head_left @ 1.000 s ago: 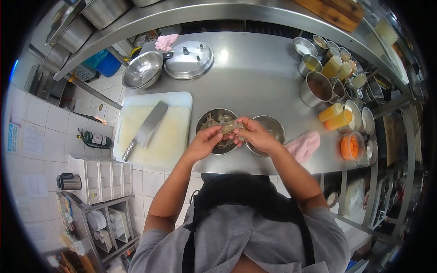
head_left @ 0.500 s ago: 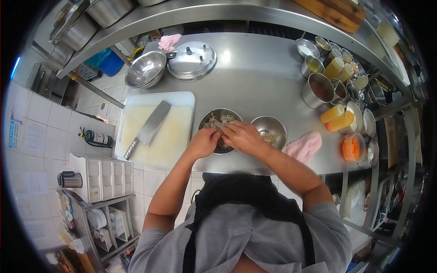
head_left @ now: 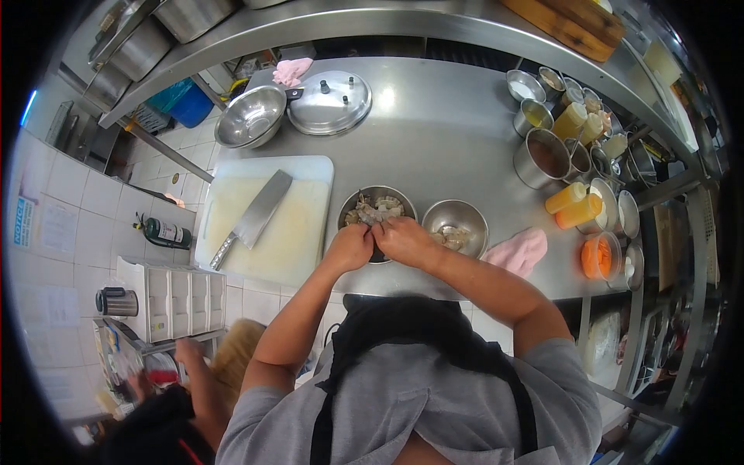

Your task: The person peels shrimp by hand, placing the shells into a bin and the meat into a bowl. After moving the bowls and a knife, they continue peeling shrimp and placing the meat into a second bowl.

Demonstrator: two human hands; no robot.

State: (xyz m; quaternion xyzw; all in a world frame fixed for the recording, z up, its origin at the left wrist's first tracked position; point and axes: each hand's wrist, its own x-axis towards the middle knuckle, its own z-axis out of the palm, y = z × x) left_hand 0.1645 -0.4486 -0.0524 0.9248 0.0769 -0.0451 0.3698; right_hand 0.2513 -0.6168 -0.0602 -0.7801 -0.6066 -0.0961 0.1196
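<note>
A metal bowl (head_left: 411, 203) in front of me holds raw, greyish shrimp (head_left: 383, 209). Over its near edge, my left hand (head_left: 353, 246) and my right hand (head_left: 401, 239) meet with fingers closed in a pinch. A pale shrimp appears to be between the fingertips, mostly hidden by them. Just right of my right hand, a second metal bowl (head_left: 463, 211) contains a few pale, peeled-looking shrimp (head_left: 451, 237). To the left, a cleaver (head_left: 265, 208) lies on a white cutting board (head_left: 306, 252).
A colander (head_left: 252, 116) and a pot lid (head_left: 328, 105) sit at the back left. Sauce bottles (head_left: 578, 210), metal pots (head_left: 538, 159) and a container with orange contents (head_left: 597, 257) line the right side. A pink cloth (head_left: 518, 253) lies nearby. Another person (head_left: 203, 387) is at lower left.
Both my hands have drawn back toward me, from over the bowl's middle to its near edge, uncovering more shrimp. Another person has come into view at the lower left shelf.
</note>
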